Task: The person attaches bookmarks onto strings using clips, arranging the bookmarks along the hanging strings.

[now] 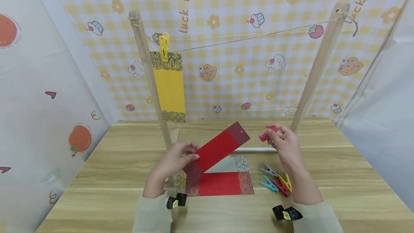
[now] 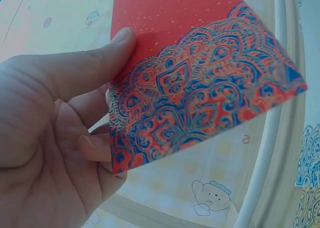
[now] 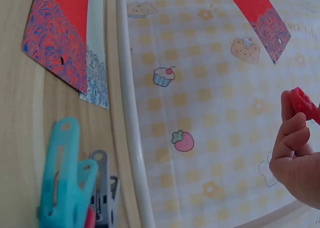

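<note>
My left hand [image 1: 176,159] pinches a red card [image 1: 217,149] with blue-patterned ends by its lower left edge, thumb on the front. The card tilts up to the right, and a small hole shows at its upper end. To the right, my right hand [image 1: 286,143] pinches a red clothespin [image 1: 269,132], raised above the table. A yellow card [image 1: 169,89] hangs upright from the string [image 1: 245,39], held by a yellow clothespin [image 1: 164,48]. Beneath the held card, another red card [image 1: 223,183] lies on the table, overlapping a pale card with a blue pattern [image 1: 242,163].
Several loose clothespins, among them a teal one [image 1: 268,184] and a grey one [image 1: 268,170], lie at the right by my forearm. Wooden posts [image 1: 150,78] at left and right carry the string. A white rod [image 1: 255,149] runs low between them, before a checked cloth backdrop [image 1: 233,82].
</note>
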